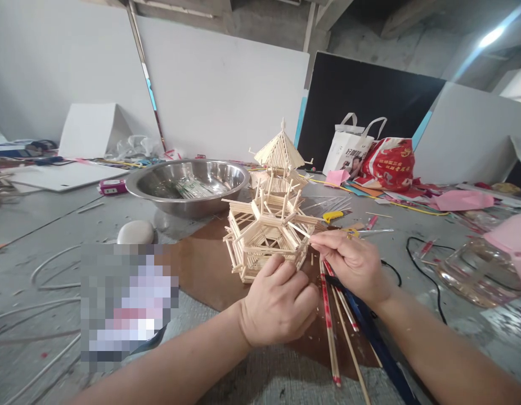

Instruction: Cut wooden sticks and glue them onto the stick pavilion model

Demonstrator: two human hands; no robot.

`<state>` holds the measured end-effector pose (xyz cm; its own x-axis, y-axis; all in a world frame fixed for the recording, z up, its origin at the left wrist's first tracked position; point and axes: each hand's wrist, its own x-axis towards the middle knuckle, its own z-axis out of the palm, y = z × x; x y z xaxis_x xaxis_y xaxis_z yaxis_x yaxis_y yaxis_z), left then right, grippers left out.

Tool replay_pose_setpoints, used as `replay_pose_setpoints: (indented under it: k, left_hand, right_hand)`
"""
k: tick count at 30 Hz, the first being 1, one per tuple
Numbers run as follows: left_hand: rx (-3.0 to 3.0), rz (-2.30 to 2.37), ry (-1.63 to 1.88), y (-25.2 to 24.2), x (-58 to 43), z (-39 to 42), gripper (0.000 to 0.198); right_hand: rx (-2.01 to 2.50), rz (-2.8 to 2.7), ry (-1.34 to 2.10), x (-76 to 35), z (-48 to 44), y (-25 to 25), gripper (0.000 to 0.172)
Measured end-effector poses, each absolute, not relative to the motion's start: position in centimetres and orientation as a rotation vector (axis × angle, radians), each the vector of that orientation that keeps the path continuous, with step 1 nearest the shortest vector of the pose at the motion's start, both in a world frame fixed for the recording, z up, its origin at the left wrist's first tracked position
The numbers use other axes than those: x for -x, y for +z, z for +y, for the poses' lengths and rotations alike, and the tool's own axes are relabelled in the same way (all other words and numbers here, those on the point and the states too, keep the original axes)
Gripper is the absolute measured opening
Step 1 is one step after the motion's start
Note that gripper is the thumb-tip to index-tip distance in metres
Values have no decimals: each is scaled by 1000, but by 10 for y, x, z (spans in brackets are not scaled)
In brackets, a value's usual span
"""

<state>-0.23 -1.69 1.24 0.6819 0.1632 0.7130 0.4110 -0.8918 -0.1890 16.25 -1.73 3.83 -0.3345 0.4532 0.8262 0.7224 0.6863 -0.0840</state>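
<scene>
A wooden stick model (269, 225) of a pavilion, built from thin pale sticks, stands in front of me on a brown mat (197, 264). Its lower part is an open, many-sided frame, and a separate-looking pointed roof (282, 149) rises just behind. My right hand (353, 261) pinches the end of a thin wooden stick (300, 229) at the frame's right side. Close to the front of the frame, my left hand (281, 301) is closed with its fingers curled; its fingertips and anything in them are hidden.
A steel basin (188, 185) holding clear-wrapped items stands behind left. Loose sticks with red wrapping (328, 320) and a dark blue strap (370, 332) lie below my right hand. A yellow cutter (332, 216), a glass jar (475, 273), cables (53, 284) and bags (387, 163) surround the workspace.
</scene>
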Motion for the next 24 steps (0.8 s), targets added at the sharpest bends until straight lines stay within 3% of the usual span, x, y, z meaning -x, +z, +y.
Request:
replay_pose_setpoints:
  k: [6, 24]
  left_hand:
    - [2611, -475, -1031, 8, 2, -12, 24]
    - [2709, -432, -856, 5, 2, -7, 20]
  right_hand:
    - [896, -2012, -444, -160, -17, 37, 17]
    - [906, -2045, -432, -158, -14, 31, 16]
